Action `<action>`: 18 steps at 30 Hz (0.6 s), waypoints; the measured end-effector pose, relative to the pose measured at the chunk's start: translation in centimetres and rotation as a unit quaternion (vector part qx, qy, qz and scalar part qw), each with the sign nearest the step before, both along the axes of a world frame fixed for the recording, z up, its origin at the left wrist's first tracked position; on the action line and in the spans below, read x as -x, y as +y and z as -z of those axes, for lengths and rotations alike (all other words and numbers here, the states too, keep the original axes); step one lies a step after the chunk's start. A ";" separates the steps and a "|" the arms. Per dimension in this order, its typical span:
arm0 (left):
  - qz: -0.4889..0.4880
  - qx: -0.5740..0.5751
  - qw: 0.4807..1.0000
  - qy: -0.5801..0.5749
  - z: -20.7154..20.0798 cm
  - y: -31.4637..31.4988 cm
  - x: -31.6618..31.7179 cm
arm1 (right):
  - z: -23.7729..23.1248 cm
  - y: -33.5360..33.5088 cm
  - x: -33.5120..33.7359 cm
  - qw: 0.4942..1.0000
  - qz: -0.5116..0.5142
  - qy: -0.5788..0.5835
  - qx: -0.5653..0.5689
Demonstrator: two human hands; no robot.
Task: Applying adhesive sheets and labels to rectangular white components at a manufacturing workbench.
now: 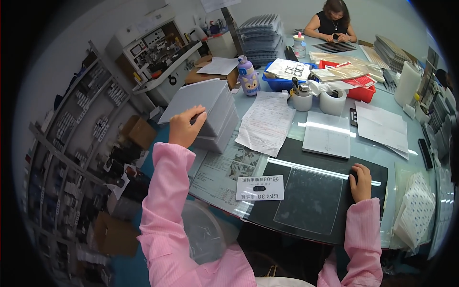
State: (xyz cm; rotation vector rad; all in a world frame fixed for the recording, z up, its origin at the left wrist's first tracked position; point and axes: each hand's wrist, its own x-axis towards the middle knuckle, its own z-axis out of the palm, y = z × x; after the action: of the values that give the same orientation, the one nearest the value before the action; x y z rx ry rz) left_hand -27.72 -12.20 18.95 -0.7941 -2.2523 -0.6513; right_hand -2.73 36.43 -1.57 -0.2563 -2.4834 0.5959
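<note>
My left hand [185,128] is at the near edge of a tall stack of grey-white sheets [217,112], its fingers curled and thumb close to the forefinger. Whatever it may pinch there is hidden. On the right side of a black mat [260,215] rests my right hand [362,183], fingers bent inward; the space under them is dark. Just left of it, a clear square plate [308,203] lies flat on the mat. A small white card [259,188] with a dark oval mark overlaps the mat's left part.
Beyond the mat are a pale square pad [327,136], a crumpled written sheet [266,122], a purple bottle [248,79], a blue tray [277,85] and a red tray [361,93]. A co-worker [332,24] sits at the far end. Shelves [71,129] line the left.
</note>
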 end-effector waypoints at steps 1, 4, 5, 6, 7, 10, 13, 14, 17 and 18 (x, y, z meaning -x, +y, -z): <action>0.003 -0.055 0.996 -0.070 -0.3 -0.3 -0.1 | 0.1 -0.1 0.0 1.000 -0.001 -0.001 -0.003; -0.006 -0.119 0.977 -0.176 -1.3 -0.7 -0.3 | 0.0 -0.2 0.0 1.000 0.002 -0.002 -0.005; -0.017 -0.129 0.968 -0.215 -1.6 -0.8 -0.5 | -0.1 -0.2 0.0 1.000 0.000 0.000 -0.004; -0.018 -0.129 0.968 -0.212 -1.6 -0.8 -0.6 | -0.1 -0.1 -0.1 1.000 0.000 -0.002 -0.004; -0.025 -0.013 0.989 -0.143 -1.2 -0.6 -1.0 | -0.1 -0.1 -0.1 1.000 0.000 -0.006 -0.003; -0.024 0.203 0.979 -0.004 -1.1 1.8 -3.9 | 0.1 0.0 -0.2 1.000 0.006 -0.008 -0.003; 0.009 0.150 0.988 0.043 0.1 0.5 -2.8 | -0.1 -0.2 -0.1 1.000 0.006 -0.009 0.000; -0.003 0.105 0.994 0.021 -0.1 0.6 -3.1 | -0.1 -0.2 -0.1 1.000 0.006 -0.010 0.000; -0.011 0.021 0.999 -0.037 -0.8 0.8 -3.7 | -0.1 -0.1 -0.1 1.000 0.005 -0.012 -0.001; -0.008 -0.015 0.997 -0.072 -0.9 0.9 -3.7 | -0.1 -0.1 -0.1 1.000 0.006 -0.016 -0.003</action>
State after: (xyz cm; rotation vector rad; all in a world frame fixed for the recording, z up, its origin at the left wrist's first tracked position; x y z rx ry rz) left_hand -24.02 -11.34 19.87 -0.7349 -2.3688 -0.7551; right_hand -2.60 36.34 -1.42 -0.2793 -2.5120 0.5840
